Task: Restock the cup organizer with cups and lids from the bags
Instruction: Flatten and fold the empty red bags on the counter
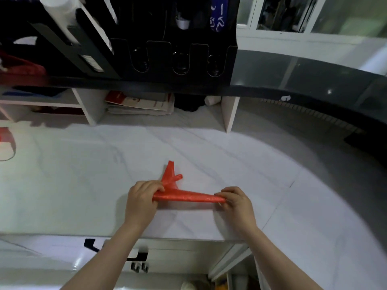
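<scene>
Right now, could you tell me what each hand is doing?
Left hand: grips one end of the rolled red bag.
Right hand: pinches its other end.

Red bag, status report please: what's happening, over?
Left hand pinches one end, right hand the other. Red bag bunched narrow, over white counter. Nothing in the way.

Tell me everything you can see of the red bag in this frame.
The red bag is thin plastic, gathered into a narrow strip and stretched crosswise low over the white counter. The left hand grips its wider end, where two loose tails stick out away from the person. The right hand pinches its tapered tip.
</scene>
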A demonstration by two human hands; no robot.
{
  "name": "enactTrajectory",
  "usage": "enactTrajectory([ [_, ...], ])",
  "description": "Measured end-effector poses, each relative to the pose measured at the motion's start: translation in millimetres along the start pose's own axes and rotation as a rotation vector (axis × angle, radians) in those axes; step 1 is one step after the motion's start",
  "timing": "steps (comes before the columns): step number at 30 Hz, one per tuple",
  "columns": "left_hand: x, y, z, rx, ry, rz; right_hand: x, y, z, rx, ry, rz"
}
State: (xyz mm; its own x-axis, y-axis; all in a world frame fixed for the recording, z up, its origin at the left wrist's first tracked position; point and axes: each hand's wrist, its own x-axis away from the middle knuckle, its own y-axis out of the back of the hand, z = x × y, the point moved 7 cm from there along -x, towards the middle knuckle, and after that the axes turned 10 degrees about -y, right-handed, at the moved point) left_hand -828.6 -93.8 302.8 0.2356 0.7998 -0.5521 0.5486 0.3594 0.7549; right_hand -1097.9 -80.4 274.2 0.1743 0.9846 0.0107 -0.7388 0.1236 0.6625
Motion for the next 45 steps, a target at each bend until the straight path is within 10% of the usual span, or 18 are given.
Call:
enactTrajectory([
  [9,13,-33,46,0.319,0.441,0.113,-28,-16,-15,0.273,-0.072,0.023],
  [14,5,-43,52,0.090,0.537,0.167,-32,-19,-11,0.341,-0.110,-0.135],
  [21,-12,-40,28,-0.072,0.235,0.114,-35,-34,11,0.383,0.246,-0.063],
  [28,-5,-52,42,-0.029,0.121,0.440,-49,-38,13,0.319,0.238,0.002],
  [33,-34,-41,46,0.092,0.194,0.256,-86,-42,21,0.178,0.100,0.086],
  [39,-56,-35,55,0.596,0.678,-0.094,-114,-36,45,-0.190,0.009,0.143],
  [45,-70,-31,71,0.654,0.748,-0.064,-135,-28,59,-0.328,-0.041,0.094],
])
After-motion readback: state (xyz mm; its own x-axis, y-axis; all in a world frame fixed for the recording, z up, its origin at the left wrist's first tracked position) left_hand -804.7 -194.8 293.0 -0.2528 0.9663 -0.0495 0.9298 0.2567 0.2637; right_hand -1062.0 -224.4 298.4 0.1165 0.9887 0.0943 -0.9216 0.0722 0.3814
